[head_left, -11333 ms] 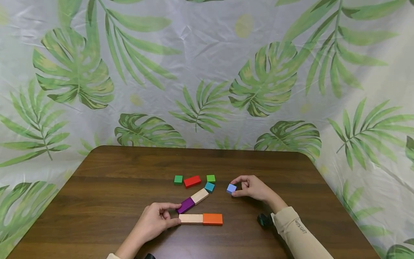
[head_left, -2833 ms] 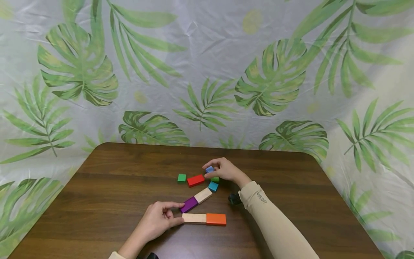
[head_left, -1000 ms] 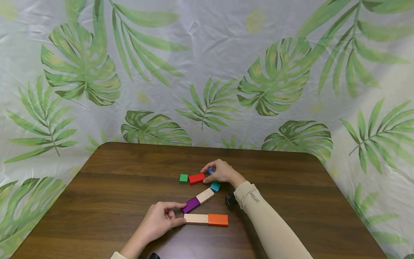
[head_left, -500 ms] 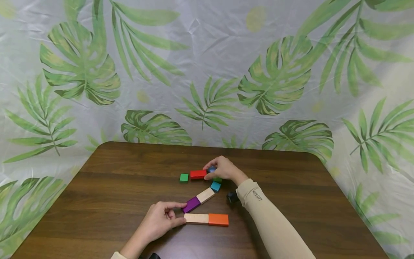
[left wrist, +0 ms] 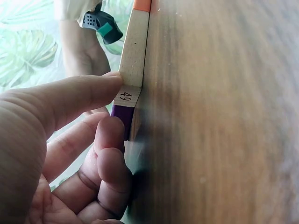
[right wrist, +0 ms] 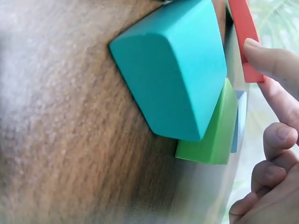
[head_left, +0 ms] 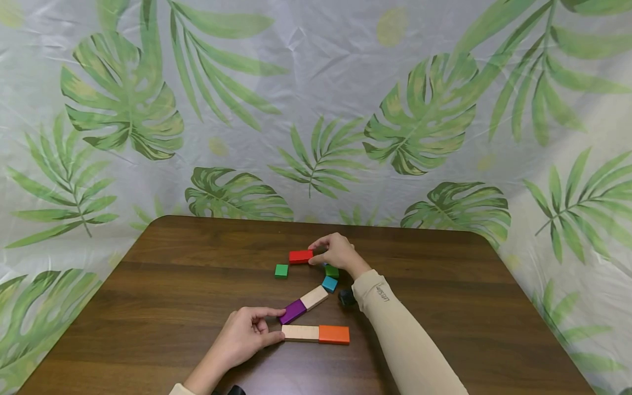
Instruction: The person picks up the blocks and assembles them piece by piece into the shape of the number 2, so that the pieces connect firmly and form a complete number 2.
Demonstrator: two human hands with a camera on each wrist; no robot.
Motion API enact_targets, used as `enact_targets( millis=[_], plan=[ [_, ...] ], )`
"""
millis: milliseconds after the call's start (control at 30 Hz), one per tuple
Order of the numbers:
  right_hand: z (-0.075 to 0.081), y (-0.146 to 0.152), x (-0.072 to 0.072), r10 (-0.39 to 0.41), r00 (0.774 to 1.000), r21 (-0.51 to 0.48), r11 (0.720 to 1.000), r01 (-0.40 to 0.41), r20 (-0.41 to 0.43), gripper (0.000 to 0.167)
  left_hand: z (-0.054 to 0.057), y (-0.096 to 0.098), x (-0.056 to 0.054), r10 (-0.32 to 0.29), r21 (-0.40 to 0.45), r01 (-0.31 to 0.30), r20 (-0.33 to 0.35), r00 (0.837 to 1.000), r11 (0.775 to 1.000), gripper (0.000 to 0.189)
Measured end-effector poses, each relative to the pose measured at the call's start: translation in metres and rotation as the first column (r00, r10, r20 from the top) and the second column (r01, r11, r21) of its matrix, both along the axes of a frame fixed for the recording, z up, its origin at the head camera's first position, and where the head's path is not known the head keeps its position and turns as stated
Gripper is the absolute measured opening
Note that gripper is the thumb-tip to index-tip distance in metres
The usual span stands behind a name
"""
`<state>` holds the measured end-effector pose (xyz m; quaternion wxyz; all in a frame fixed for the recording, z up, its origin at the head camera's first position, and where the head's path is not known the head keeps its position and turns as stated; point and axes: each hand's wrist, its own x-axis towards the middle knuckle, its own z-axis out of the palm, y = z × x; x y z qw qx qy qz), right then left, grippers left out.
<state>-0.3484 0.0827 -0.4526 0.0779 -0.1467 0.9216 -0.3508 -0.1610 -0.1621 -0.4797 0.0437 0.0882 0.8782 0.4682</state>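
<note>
My right hand point(head_left: 339, 253) pinches one end of a red block point(head_left: 300, 257) between thumb and finger, at the far side of the group. Below that hand sit a light green block point(head_left: 332, 271) and a teal block point(head_left: 329, 283). A light blue block point(right wrist: 240, 122) stands behind the green one in the right wrist view; my hand mostly hides it in the head view. My left hand point(head_left: 246, 334) has its index finger on a purple block point(head_left: 293, 311) and its thumb at the end of a plain wooden block point(head_left: 300, 332), holding the two where they meet.
A second plain wooden block point(head_left: 314, 297) continues the purple one diagonally toward the teal block. An orange block point(head_left: 333, 334) adjoins the nearer wooden block. Left of my right hand lies a darker green block point(head_left: 281, 271). The brown table point(head_left: 173, 285) ends before a leaf-patterned cloth point(head_left: 316, 109).
The light blue block went from the right to behind the light green block. My right hand then took the red block and moved it farther back. The left hand keeps its place.
</note>
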Motion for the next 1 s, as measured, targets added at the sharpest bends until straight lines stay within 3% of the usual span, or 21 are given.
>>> enact_targets(
  millis=[367,667,1000],
  plan=[
    [-0.0025,-0.0007,-0.0028,-0.017,1.0,0.038,0.999,0.016,0.024,0.027,-0.0002,0.0006,-0.0006,0.0,-0.005,0.0,-0.002,1.0,1.0,0.036],
    [-0.0008,-0.0025,-0.0022,-0.015,1.0,0.06,0.998,0.016,-0.009,0.017,-0.0007,0.0001,-0.0006,-0.001,-0.006,0.001,-0.002,1.0,1.0,0.037],
    [0.0039,-0.0066,0.0007,-0.026,1.0,0.083,0.996,0.026,-0.006,0.018,-0.0017,-0.001,-0.0002,-0.003,-0.004,0.003,-0.012,1.0,1.0,0.037]
  ],
)
